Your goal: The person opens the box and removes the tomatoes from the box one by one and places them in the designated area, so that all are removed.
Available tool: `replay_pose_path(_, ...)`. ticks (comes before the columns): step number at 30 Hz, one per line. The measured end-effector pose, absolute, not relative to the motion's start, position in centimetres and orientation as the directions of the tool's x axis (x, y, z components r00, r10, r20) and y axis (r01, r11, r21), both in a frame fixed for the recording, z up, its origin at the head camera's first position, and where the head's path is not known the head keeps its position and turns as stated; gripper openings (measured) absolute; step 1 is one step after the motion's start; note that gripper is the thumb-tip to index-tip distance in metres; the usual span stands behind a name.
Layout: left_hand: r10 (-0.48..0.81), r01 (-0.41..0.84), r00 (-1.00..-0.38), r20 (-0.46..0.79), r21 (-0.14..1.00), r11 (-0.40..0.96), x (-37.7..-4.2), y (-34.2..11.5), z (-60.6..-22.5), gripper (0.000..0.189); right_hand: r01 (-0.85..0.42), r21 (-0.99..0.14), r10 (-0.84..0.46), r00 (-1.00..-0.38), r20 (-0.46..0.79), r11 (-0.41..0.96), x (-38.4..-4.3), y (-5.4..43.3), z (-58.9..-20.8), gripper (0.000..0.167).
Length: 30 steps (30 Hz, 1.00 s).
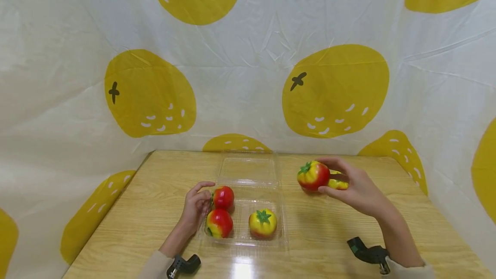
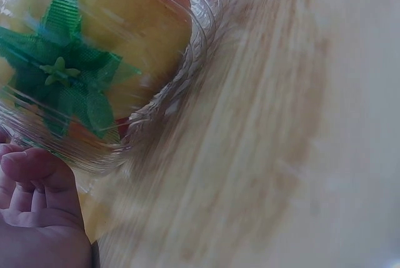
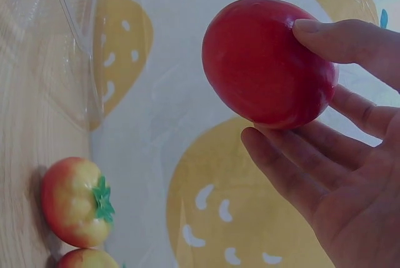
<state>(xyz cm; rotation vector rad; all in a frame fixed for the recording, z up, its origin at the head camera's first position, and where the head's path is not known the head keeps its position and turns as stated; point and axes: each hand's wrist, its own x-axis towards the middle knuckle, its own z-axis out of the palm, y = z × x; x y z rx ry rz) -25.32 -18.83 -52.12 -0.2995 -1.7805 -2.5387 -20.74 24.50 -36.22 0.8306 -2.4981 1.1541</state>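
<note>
My right hand [image 1: 358,188] holds a red and yellow toy tomato [image 1: 313,175] above the table, right of a clear plastic clamshell box. In the right wrist view, thumb and fingers grip this tomato's smooth red side [image 3: 265,62]. The box [image 1: 240,243] lies with its lid [image 1: 248,169] folded back. Inside are two tomatoes on the left, one [image 1: 223,197] behind the other [image 1: 219,223], and a third tomato [image 1: 262,224] at front right. My left hand [image 1: 195,205] is at the box's left side, fingers loosely bent; whether its fingertips touch the wall is unclear.
Another yellowish tomato [image 1: 339,181] is partly hidden behind the right hand. The right wrist view shows two tomatoes outside the box, one [image 3: 75,202] beside another [image 3: 87,259]. A fruit-printed sheet [image 1: 248,98] hangs behind the wooden table [image 1: 155,193].
</note>
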Motion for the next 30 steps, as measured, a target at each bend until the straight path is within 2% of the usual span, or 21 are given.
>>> replay_pose_path(17,0.131,0.132,-0.974,0.184,0.935,-0.329,-25.2,-19.2,-52.0,0.03,-0.601,-0.613,-0.365,-0.799,0.478,0.513,-20.7,25.6,-36.0,0.062)
replay_pose_path(30,0.102,0.122,-0.981,0.164,0.935,-0.332,-25.3,-19.0,-52.1,0.03,-0.608,-0.611,-0.342,-0.792,0.505,0.507,-20.9,26.5,-36.2,0.064)
